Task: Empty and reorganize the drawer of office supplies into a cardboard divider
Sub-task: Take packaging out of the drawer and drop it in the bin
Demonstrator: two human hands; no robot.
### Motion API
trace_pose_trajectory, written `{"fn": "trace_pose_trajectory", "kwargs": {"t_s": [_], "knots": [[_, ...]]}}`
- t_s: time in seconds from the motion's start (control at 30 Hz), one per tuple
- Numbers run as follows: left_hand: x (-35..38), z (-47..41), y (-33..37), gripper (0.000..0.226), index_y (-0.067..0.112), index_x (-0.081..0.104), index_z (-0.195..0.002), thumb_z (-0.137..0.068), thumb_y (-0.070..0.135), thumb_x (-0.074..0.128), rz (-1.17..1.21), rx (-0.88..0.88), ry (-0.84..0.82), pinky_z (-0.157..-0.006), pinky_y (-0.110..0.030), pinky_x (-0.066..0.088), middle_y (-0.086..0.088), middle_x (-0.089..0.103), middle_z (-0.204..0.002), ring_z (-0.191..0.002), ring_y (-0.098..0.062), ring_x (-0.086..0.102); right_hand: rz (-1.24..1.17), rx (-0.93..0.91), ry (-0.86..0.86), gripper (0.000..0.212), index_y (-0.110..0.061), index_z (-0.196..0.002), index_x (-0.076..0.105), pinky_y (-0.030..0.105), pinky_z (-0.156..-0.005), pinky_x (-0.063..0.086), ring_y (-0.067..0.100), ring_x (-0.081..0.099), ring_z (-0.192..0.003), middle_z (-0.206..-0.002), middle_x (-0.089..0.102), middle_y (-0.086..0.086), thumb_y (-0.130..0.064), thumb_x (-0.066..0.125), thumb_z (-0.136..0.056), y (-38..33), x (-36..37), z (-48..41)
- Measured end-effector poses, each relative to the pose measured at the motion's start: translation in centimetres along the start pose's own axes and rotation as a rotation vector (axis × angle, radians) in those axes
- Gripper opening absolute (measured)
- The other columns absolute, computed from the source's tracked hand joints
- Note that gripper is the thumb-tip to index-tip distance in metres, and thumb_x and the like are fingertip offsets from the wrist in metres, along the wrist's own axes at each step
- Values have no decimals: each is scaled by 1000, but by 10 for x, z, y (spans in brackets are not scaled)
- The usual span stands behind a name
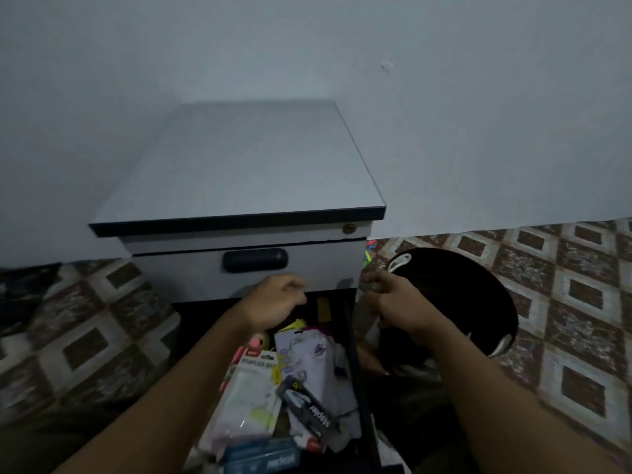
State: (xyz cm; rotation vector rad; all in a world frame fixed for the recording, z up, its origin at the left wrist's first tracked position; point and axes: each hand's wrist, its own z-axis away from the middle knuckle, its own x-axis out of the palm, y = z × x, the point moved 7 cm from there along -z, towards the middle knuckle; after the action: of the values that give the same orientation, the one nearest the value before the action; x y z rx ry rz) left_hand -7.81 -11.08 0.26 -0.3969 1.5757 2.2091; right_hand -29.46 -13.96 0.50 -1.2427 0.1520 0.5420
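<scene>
The lower drawer [353, 340] of a grey cabinet [239, 165] stands pulled out toward me, crammed with office supplies. Among them are a stapler set blister pack [251, 388], a dark stapler box [309, 408], a blue stapler box [260, 453], a white plastic pouch [314, 354] and a tape roll [260, 340]. My left hand [277, 299] hovers over the back of the drawer with curled fingers; whether it holds anything is hidden. My right hand [393, 299] pinches a small grey item [371, 286] just right of the drawer, at the edge of a black round basket [478, 295]. No cardboard divider is in view.
The upper drawer with its dark handle [254, 260] is closed just above my hands. Small coloured bits [367, 256] lie on the patterned floor [564, 302] beside the cabinet. A wall rises behind it.
</scene>
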Motion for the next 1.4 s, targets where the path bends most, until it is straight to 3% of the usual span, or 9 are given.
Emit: {"fn": "trace_pose_trajectory", "kwargs": {"t_s": [0.1, 0.17, 0.43, 0.57, 0.67, 0.8, 1.27, 1.33, 1.4], "knots": [[-31, 18, -49, 21, 10, 63, -118, -98, 9, 58, 52, -74, 131, -70, -24, 45, -7, 66, -104, -84, -13, 60, -17, -13, -29, 27, -8, -115, 59, 22, -53, 49, 5, 62, -58, -81, 63, 5, 0, 62, -90, 2, 42, 11], [-40, 28, -82, 26, 5, 63, -121, -96, 6, 59, 36, -120, 177, -65, -25, 44, -4, 64, -96, -74, -10, 57, 60, -28, -40, 33, -11, -121, 57, 31, -67, 56, 7, 66, -75, -93, 66, 5, -12, 67, -89, 12, 67, 13], [-24, 54, -163, 60, 19, 47, -143, -86, 15, 65, -35, -314, 47, -87, -27, 49, -1, 57, -125, -109, -17, 58, 549, 70, -175, 67, -20, -150, 31, 32, -100, 42, 34, 49, -129, -143, 49, 12, -33, 59, -91, 51, 135, 28], [-16, 59, -174, 65, 23, 52, -140, -77, 25, 69, -96, -351, -20, -91, -27, 52, 2, 62, -124, -107, -15, 61, 692, 119, -151, 70, -22, -149, 27, 39, -108, 35, 39, 43, -132, -146, 44, 16, -48, 54, -90, 63, 147, 25], [-11, 58, -178, 79, 27, 43, -147, -74, 33, 74, -144, -347, -36, -100, -28, 48, 1, 50, -144, -122, -19, 55, 598, 161, -98, 78, -28, -143, 35, 40, -107, 31, 40, 39, -132, -144, 44, 16, -59, 54, -73, 69, 151, 24], [-5, 58, -180, 80, 27, 38, -151, -81, 23, 77, -172, -333, -14, -101, -25, 45, 0, 39, -154, -132, -19, 47, 437, 200, -60, 68, -30, -140, 39, 37, -105, 42, 39, 47, -124, -136, 45, 21, -42, 65, -79, 79, 152, 22], [-21, 56, -176, 81, 29, 40, -149, -80, 23, 81, -66, -325, -17, -78, -20, 44, -1, 40, -151, -117, -11, 45, 235, 13, -32, 44, -23, -125, 55, 29, -87, 49, 18, 56, -99, -120, 60, 4, -14, 68, -84, 72, 139, 23], [-19, 59, -173, 81, 28, 37, -150, -82, 23, 80, -56, -333, -48, -66, -17, 43, 1, 45, -142, -110, -11, 47, 202, 11, -70, 43, -22, -125, 55, 25, -81, 51, 17, 57, -96, -113, 58, 2, -11, 67, -85, 73, 142, 24], [-20, 63, -172, 83, 29, 37, -150, -80, 24, 82, -37, -342, -56, -71, -20, 48, 5, 50, -134, -109, -11, 52, 215, 3, -130, 48, -22, -131, 52, 19, -74, 48, 16, 57, -97, -111, 58, 1, -11, 65, -86, 71, 149, 27]]}}
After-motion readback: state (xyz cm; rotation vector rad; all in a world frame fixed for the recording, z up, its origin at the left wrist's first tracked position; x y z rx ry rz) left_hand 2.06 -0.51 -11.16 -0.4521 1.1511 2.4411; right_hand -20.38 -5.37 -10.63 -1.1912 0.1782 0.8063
